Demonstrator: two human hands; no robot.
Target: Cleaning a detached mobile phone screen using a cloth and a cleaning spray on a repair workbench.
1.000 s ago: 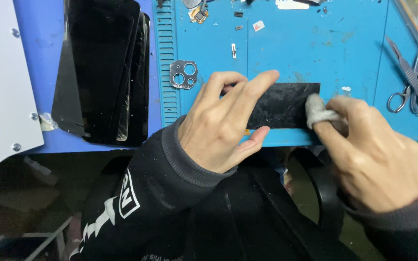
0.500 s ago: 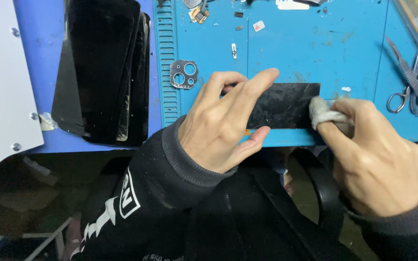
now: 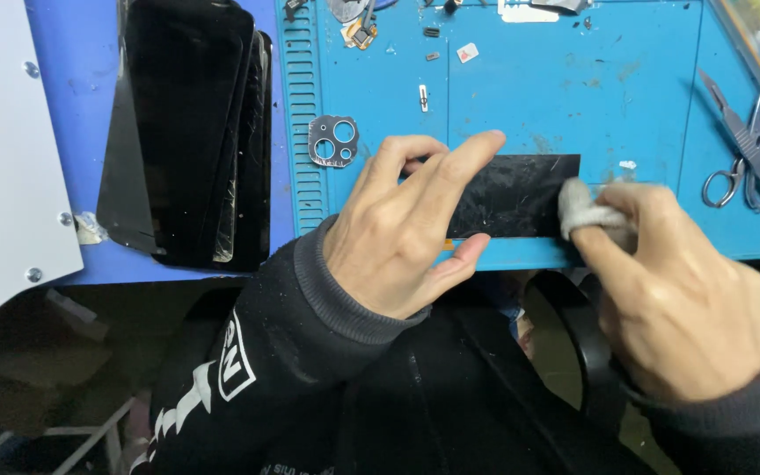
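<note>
1. The left hand [image 3: 402, 233] lies flat and open on a black glass panel [image 3: 521, 195], with its fingers spread out and pressing down on the left part of the panel.
2. The black glass panel lies on the blue mat [image 3: 529, 97], at the near edge of the bench.
3. The right hand [image 3: 679, 295] is curled up, and its fingertips pinch a small grey-white cloth wad [image 3: 582, 209].
4. The cloth wad touches the right end of the panel.
5. A small metal camera-hole plate [image 3: 334, 142] lies on the mat, just to the left of the left hand's fingers.
6. A stack of dark screens [image 3: 191, 132] lies further left.
7. Scissors [image 3: 736, 171] lie at the far right of the mat.
8. Tiny parts lie scattered on the far side of the mat.
</note>
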